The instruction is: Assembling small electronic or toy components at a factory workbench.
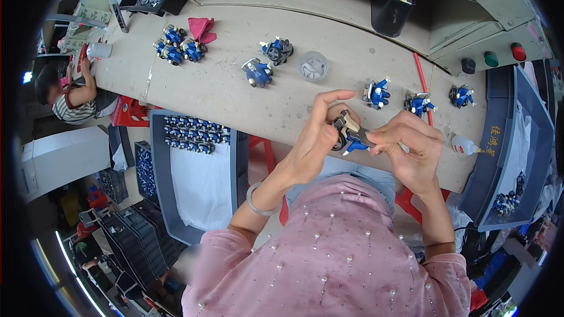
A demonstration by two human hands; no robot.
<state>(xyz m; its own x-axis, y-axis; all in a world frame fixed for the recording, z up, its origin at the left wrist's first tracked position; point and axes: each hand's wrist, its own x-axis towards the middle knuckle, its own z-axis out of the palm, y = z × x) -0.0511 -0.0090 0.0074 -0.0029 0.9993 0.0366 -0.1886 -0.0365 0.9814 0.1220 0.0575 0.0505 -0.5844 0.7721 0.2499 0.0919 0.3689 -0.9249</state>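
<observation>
Your left hand (315, 143) curls round the blue-and-black toy (352, 137) while your right hand (413, 148) pinches its other end, likely bracing it from both sides.

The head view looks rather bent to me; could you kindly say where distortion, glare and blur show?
In the head view, the table looks bowed, and the corners go black; also there, a light at far left glares, and the co-worker's head is blurred.

Soft bright light, blackened, bowed fisheye edges
</observation>
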